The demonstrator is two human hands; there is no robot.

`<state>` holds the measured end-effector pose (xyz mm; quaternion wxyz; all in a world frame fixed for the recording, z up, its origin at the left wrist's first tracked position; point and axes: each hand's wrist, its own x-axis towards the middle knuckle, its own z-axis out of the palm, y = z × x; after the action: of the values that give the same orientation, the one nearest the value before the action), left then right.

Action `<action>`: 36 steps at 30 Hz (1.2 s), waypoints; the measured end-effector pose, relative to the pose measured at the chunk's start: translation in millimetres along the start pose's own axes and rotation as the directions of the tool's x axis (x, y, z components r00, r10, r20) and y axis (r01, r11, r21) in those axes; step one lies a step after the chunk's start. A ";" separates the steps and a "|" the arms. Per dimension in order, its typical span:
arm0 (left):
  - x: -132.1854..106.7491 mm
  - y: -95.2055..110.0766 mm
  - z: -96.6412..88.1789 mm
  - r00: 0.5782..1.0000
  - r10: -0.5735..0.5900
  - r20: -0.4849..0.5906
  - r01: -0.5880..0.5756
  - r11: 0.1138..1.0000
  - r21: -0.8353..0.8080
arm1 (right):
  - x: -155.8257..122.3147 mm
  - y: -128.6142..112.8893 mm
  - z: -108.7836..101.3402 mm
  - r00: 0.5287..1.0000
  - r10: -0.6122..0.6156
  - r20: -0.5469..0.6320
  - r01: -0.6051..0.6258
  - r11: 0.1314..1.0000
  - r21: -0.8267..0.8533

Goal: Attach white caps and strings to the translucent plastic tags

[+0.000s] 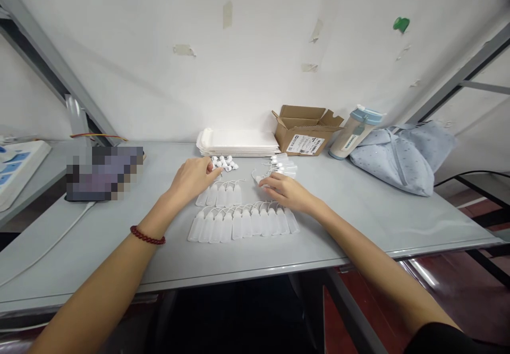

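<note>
At the far left, one white-and-blue panel [22,169] is seen on a separate surface. On the grey table [358,216], one white cable [59,239] is run to one phone-like device [107,176], which is hidden in part by pixelation. One dark red beaded bracelet [147,235] is worn on the left wrist. The left hand [194,176] is held with its thumb and fingers close together beside the caps; whether anything is pinched cannot be made out. Five translucent tubes [219,195] with looped strings are laid in a short row just beside that hand. Behind them, about ten small white caps [226,163] are heaped. Nearest the table's front edge, about eleven more tubes [243,224] are lined up side by side. One stack of white packs [243,142] is set against the wall. One small white tip [258,179] with a string is seen at the fingertips of the right hand [289,190], whose fingers are bent; its grip is hidden. Beyond it, roughly three tubes [285,160] are grouped. Further right, one open cardboard box [305,136], one blue-lidded flask [354,133] and one pale blue cloth bundle [394,157] are placed.
</note>
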<state>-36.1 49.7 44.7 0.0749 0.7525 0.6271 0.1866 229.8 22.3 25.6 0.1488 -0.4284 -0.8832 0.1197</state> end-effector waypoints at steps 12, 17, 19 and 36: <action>-10.8 24.7 -5.4 0.999 0.030 0.020 -0.014 0.832 -0.555 | 2.5 4.8 5.0 0.912 -0.008 -0.409 0.069 0.988 0.135; -15.2 32.1 -4.7 0.985 0.111 0.130 0.003 0.750 -0.662 | 2.3 -2.5 -0.4 0.859 0.149 -0.489 0.081 0.906 0.416; -16.4 34.1 -3.1 0.978 0.130 0.162 0.017 0.728 -0.686 | 2.4 -5.0 -2.1 0.855 0.236 -0.462 0.079 0.821 0.565; -22.0 46.4 3.3 0.990 0.089 0.114 0.043 0.573 -0.818 | 1.4 -13.9 -4.9 0.930 0.350 -0.112 -0.009 0.327 0.945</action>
<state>4.5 19.4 53.6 0.4558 0.6521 0.4533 0.4019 220.7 15.4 35.1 0.4820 -0.3751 -0.5685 0.5511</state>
